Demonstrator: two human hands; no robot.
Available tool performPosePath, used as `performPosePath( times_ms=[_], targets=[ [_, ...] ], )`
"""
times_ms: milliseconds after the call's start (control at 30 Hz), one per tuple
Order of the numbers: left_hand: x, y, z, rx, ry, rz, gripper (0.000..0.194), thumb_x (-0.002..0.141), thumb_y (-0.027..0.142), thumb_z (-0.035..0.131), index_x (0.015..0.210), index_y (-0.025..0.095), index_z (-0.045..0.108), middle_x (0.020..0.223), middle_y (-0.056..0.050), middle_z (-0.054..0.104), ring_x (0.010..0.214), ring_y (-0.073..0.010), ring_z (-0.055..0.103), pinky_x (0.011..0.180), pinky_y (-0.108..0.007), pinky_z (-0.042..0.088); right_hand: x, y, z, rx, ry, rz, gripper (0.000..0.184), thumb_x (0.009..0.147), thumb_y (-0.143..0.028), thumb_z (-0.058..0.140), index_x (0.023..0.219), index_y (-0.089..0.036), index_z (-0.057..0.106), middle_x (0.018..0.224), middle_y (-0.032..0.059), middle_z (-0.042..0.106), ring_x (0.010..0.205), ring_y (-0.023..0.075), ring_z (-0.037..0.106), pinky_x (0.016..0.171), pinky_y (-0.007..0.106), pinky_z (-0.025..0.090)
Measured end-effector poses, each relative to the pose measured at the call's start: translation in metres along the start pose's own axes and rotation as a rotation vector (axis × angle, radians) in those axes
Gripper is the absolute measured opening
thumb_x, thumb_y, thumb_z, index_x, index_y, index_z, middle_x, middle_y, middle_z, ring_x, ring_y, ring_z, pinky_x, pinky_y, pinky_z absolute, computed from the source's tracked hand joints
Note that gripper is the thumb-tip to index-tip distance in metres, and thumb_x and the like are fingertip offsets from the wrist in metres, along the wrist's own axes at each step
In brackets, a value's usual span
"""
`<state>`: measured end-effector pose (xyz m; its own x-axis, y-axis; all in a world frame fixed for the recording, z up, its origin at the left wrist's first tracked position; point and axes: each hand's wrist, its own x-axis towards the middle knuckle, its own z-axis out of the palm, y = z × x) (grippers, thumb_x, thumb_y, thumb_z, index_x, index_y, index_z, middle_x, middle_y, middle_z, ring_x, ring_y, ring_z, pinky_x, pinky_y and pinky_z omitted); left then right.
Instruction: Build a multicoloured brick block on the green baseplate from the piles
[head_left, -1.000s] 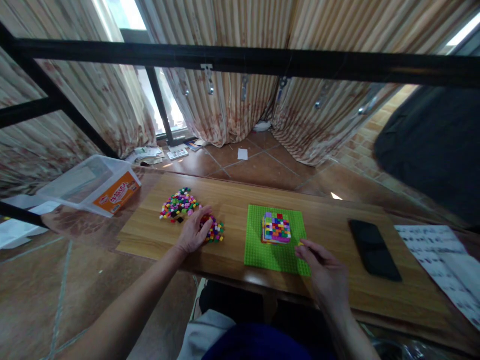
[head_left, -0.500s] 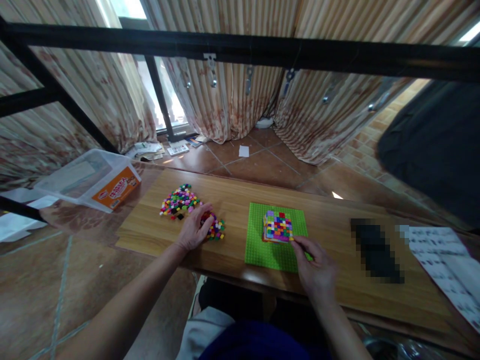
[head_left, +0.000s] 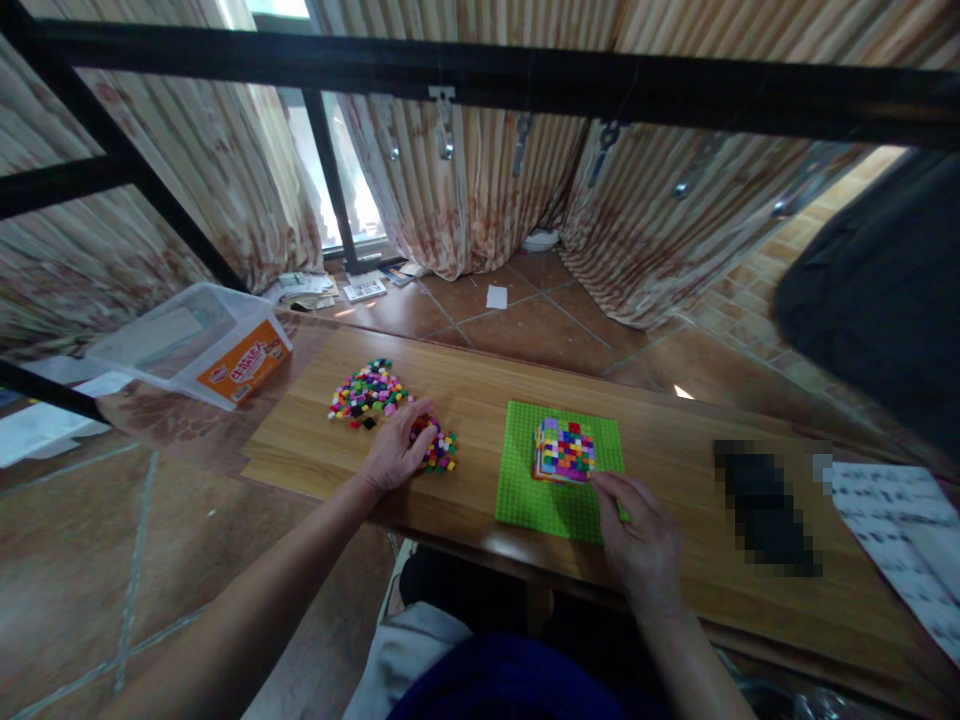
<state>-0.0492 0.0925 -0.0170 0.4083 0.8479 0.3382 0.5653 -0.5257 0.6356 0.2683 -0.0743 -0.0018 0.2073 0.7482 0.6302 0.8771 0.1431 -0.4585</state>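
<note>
**Brick block build: right hand at the block, left hand on the loose pile**

Left hand point(head_left: 394, 455) lies palm-down, fingers loosely spread, on the near small heap of loose bricks point(head_left: 437, 452). Can't tell whether it has one pinched; the fingertips hide it. The larger heap point(head_left: 367, 391) sits just beyond, toward the far left of the wooden board point(head_left: 315, 460).

Right hand point(head_left: 641, 535) has fingers curled, tips touching the near right corner of the multicoloured brick block point(head_left: 564, 451). Whether a brick is pinched between thumb and finger can't be made out at this size. The block stands on the green baseplate point(head_left: 525, 500), slightly far of its centre, sides looking square.

My read on doing this step cleanly:
- Press straight down on the block's corner, not sideways (a stack this tall probably shears between layers if pushed off-axis).
- Line up with the studs before adding force.
- The baseplate looks loose on the board, so the heel of the right hand resting on it would keep it from sliding.
- Left hand should single out one brick, not drag the heap.

Elsewhere: clear plastic box with an orange label point(head_left: 199, 345) far left, dark phone-like slab (blurred) point(head_left: 765, 505) and printed sheet point(head_left: 907, 540) at right.
</note>
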Motion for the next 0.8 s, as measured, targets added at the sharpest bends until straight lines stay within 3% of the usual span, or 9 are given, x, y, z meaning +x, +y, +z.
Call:
performPosePath(
  times_ms=[200, 600, 700, 800],
  targets=[
    [-0.001, -0.003, 0.001, 0.012, -0.001, 0.006, 0.046, 0.096, 0.037, 0.051, 0.136, 0.016, 0.056, 0.12, -0.012, 0.071, 0.12, -0.0274, 0.065, 0.113, -0.046, 0.046, 0.0, -0.006, 0.002, -0.005, 0.051, -0.013, 0.016, 0.094, -0.026, 0.062, 0.095, -0.02, 0.076, 0.096, 0.0055, 0.077, 0.087, 0.015, 0.073, 0.084, 0.028, 0.059],
    [0.0, 0.0, 0.0, 0.006, -0.005, 0.01, 0.044, 0.096, 0.038, 0.051, 0.133, 0.015, 0.057, 0.123, -0.013, 0.071, 0.122, -0.0277, 0.064, 0.114, -0.048, 0.045, -0.004, -0.015, 0.003, 0.073, 0.08, 0.113, 0.014, 0.091, -0.026, 0.065, 0.095, -0.018, 0.075, 0.092, 0.0056, 0.076, 0.081, 0.0146, 0.071, 0.078, 0.027, 0.058],
    [0.0, -0.001, 0.0, 0.013, -0.003, 0.007, 0.045, 0.096, 0.038, 0.051, 0.133, 0.015, 0.057, 0.124, -0.013, 0.071, 0.122, -0.0276, 0.064, 0.113, -0.047, 0.047, -0.004, -0.02, 0.005, 0.115, 0.072, 0.19, 0.017, 0.089, -0.031, 0.067, 0.095, -0.018, 0.075, 0.09, 0.0059, 0.076, 0.077, 0.014, 0.07, 0.073, 0.026, 0.057],
    [-0.001, -0.003, 0.001, 0.025, 0.0, 0.008, 0.045, 0.096, 0.038, 0.052, 0.133, 0.014, 0.057, 0.124, -0.014, 0.07, 0.123, -0.0278, 0.064, 0.113, -0.048, 0.047, -0.002, -0.022, 0.009, 0.182, 0.093, 0.361, 0.023, 0.087, -0.039, 0.069, 0.091, -0.017, 0.075, 0.087, 0.0062, 0.075, 0.074, 0.0144, 0.069, 0.071, 0.027, 0.056]
  ],
)
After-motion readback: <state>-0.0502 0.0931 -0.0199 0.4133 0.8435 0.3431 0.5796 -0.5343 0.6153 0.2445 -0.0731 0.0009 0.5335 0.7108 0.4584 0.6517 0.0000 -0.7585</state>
